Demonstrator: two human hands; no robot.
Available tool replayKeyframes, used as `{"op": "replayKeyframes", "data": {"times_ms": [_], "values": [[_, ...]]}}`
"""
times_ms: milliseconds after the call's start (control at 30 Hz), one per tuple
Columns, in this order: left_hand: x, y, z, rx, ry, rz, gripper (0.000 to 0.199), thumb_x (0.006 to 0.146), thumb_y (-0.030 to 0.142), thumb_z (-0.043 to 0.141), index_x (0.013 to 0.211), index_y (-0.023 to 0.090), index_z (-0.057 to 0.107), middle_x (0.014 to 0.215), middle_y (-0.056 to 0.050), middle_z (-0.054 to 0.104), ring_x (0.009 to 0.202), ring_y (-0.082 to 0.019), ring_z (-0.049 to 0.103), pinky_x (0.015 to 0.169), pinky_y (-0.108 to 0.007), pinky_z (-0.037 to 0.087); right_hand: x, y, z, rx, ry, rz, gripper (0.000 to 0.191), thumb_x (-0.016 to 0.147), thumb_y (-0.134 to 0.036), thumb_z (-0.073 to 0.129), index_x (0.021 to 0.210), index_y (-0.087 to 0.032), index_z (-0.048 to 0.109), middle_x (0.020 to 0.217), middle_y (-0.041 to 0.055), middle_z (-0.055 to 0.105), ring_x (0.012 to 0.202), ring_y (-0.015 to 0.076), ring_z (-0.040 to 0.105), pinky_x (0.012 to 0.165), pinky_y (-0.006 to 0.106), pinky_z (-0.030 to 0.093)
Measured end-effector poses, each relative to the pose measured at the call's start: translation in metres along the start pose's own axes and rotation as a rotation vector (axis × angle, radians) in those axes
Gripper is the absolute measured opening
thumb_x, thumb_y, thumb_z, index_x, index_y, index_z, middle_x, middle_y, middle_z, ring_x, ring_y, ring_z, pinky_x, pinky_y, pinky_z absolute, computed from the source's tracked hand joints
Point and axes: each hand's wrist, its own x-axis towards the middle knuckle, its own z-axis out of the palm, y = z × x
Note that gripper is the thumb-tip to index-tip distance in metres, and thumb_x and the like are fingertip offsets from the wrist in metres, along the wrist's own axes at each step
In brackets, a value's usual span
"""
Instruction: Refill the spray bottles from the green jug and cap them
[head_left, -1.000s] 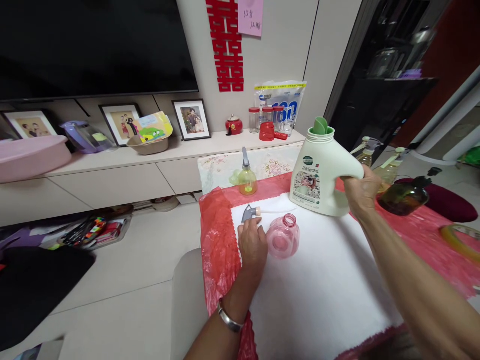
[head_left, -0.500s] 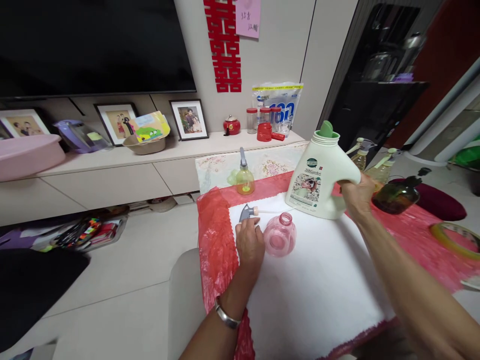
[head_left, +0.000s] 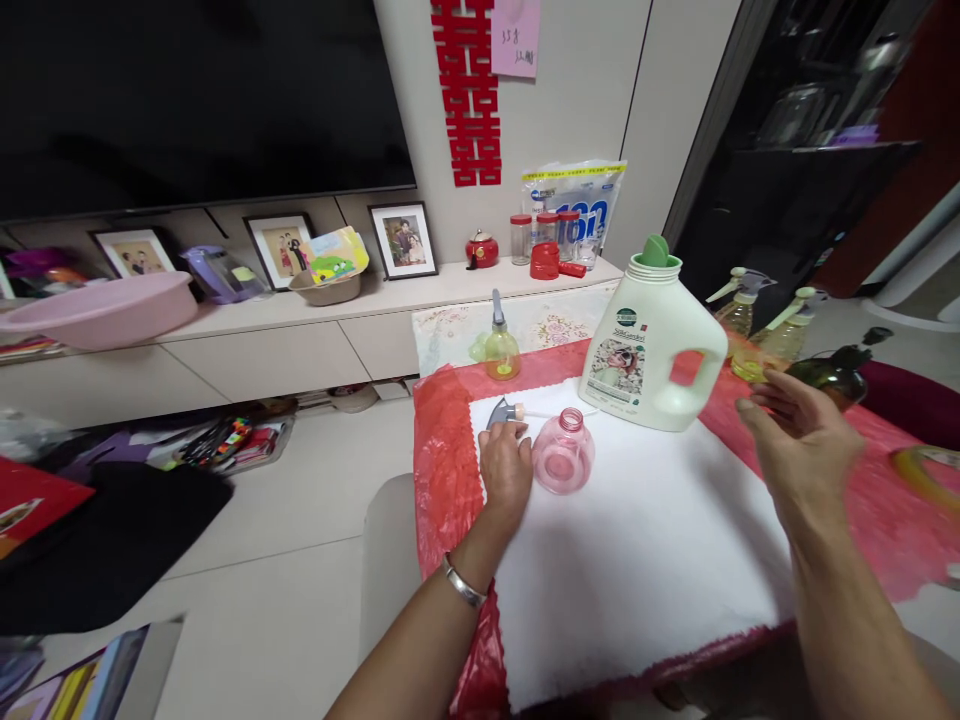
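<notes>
Red plastic sheet at desk's left edge, white cloth over it. Left hand flat on cloth, fingers relaxed, grasping nothing; touching pink bottle w/ open neck, just right of it. Gray spray head lying just beyond fingers. Small yellow spray bottle upright further back. White detergent jug upright at cloth's far edge, green cap, handle facing right. Right hand open, empty, hovering near jug handle, not touching. Dark bottle behind hand.
</notes>
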Motion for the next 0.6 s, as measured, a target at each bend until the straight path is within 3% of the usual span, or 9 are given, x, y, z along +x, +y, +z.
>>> {"op": "replayKeyframes", "data": {"times_ms": [167,333,600], "values": [[-0.001,0.002,0.001,0.018,0.025,-0.017,0.021,0.081,0.005,0.058,0.09,0.022,0.066,0.1,-0.007,0.064,0.097,-0.025,0.06,0.094,-0.043,0.047,-0.013,-0.01,-0.011,0.139,0.014,0.018,0.069,0.066,-0.052,0.075,0.122,-0.011,0.07,0.107,0.0111,0.06,0.095,0.0157,0.063,0.09,0.027,0.056],[0.005,0.0,-0.002,0.031,0.053,-0.109,0.02,0.073,0.007,0.062,0.088,0.021,0.061,0.099,-0.006,0.059,0.087,-0.021,0.059,0.083,-0.036,0.05,-0.017,-0.005,-0.014,0.246,-0.023,0.101,0.067,0.063,-0.051,0.077,0.112,-0.007,0.069,0.096,0.0106,0.06,0.078,0.0106,0.06,0.069,0.017,0.054],[0.022,-0.005,-0.016,0.006,0.023,-0.238,0.02,0.064,0.008,0.063,0.076,0.021,0.054,0.081,-0.004,0.061,0.083,-0.023,0.063,0.077,-0.036,0.048,-0.018,-0.005,-0.016,0.325,-0.151,0.116,0.064,0.064,-0.047,0.08,0.111,-0.005,0.069,0.091,0.0086,0.059,0.073,0.008,0.057,0.065,0.015,0.052]]}}
